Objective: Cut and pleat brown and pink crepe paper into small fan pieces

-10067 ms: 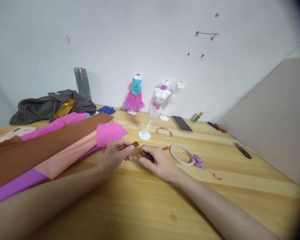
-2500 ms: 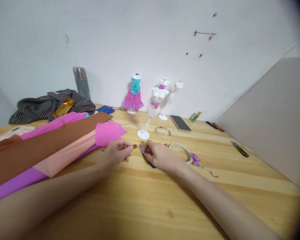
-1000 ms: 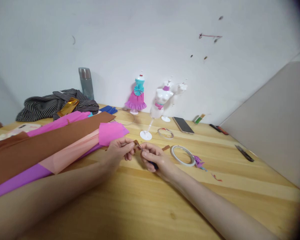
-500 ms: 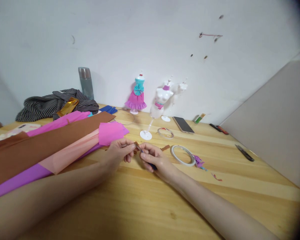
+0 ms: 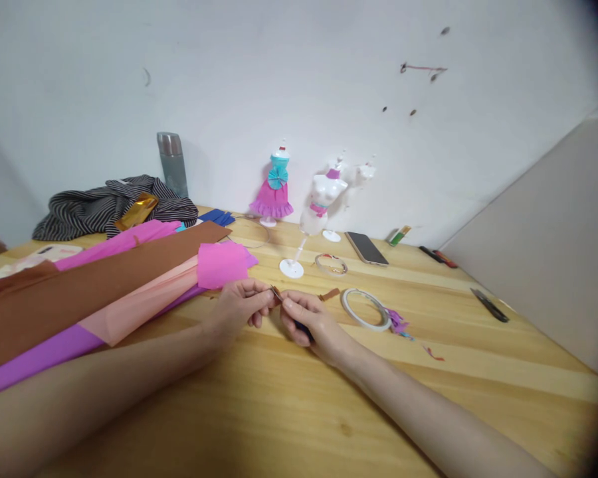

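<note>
Pinched in my left hand [image 5: 244, 302] is a small piece of brown crepe paper [image 5: 276, 291]. My right hand [image 5: 306, 318] is closed around small scissors [image 5: 303, 330] with a dark handle, their thin metal blades against the brown paper. Fingers hide much of both. The two hands almost meet above the wooden table. A brown paper scrap [image 5: 329, 294] lies just beyond my right hand, and a roll of white tape [image 5: 363, 309] sits to its right. Long folded sheets of brown crepe paper [image 5: 104, 282] and pink crepe paper [image 5: 222, 265] spread out left of my hands.
Behind my hands stand a white mannequin [image 5: 323, 192] and another in a pink and turquoise dress [image 5: 273, 189]. A phone [image 5: 367, 248], a clear ring [image 5: 331, 264] and a black-handled cutter [image 5: 489, 305] lie to the right. A flask [image 5: 172, 166] and striped cloth [image 5: 84, 209] are back left.
The scissor blades have shifted slightly over the brown paper, and more of the paper shows between my fingers. My hands stay in nearly the same place.
</note>
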Demonstrator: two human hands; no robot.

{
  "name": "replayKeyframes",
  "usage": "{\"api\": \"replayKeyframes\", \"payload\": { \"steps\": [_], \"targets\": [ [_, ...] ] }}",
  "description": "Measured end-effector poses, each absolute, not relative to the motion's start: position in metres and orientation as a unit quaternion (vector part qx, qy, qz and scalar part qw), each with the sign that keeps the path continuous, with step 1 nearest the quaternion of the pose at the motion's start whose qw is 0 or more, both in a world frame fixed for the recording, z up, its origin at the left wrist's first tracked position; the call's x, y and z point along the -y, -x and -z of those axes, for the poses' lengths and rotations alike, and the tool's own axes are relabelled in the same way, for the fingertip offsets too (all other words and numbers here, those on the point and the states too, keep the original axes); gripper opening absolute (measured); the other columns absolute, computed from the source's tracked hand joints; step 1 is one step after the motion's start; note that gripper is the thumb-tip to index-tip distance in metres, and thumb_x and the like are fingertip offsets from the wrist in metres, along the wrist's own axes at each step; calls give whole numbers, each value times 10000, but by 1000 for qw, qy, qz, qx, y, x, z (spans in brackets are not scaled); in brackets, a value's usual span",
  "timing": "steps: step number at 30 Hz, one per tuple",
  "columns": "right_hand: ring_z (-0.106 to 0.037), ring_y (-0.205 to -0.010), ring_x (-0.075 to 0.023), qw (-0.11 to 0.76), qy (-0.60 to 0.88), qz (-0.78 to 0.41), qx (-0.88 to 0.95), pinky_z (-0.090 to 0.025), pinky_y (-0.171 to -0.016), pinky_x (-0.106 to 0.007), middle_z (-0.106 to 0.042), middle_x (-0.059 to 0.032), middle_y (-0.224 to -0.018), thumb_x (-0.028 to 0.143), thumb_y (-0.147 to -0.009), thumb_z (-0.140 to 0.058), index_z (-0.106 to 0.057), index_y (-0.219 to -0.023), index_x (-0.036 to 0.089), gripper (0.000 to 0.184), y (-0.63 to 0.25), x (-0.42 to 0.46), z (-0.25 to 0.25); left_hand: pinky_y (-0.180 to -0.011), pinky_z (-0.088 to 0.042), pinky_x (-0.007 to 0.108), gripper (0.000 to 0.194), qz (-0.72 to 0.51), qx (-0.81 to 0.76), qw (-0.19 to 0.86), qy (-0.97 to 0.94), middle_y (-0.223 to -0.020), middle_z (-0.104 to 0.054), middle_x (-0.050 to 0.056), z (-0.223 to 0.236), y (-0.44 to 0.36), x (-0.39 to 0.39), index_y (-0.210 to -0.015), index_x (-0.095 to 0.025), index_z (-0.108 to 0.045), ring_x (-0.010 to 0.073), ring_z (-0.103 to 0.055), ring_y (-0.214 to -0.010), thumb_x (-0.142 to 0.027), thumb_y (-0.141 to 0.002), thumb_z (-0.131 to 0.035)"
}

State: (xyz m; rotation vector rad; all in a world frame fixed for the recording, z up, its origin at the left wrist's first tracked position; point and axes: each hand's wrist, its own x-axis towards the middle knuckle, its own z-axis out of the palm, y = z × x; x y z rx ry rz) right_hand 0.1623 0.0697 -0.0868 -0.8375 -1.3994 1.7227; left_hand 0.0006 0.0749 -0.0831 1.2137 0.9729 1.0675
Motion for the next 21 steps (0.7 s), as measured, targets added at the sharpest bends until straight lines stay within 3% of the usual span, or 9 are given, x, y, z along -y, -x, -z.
{"api": "replayKeyframes", "payload": {
  "steps": [8,21],
  "targets": [
    [-162,-355,-40,379,339,-656,558,-90,-334,-183,-270,115,-433,547,-798,-559,-500,-754,175,380,-158,-66,89,-402,-316,173,267,-454,-407,592,-527,-546,-570,-30,83,-1,-74,-626,-138,-596,35,-440,-380,-389,-704,-642],
    [-151,-366,-45,386,320,-664,555,-90,-336,-187,-224,114,-451,550,-808,-545,-445,-712,194,382,-156,-63,93,-394,-319,171,254,-458,-409,595,-519,-512,-549,-43,85,-1,-73,-652,-139,-605,40,-445,-374,-384,-693,-659]
  ]
}}
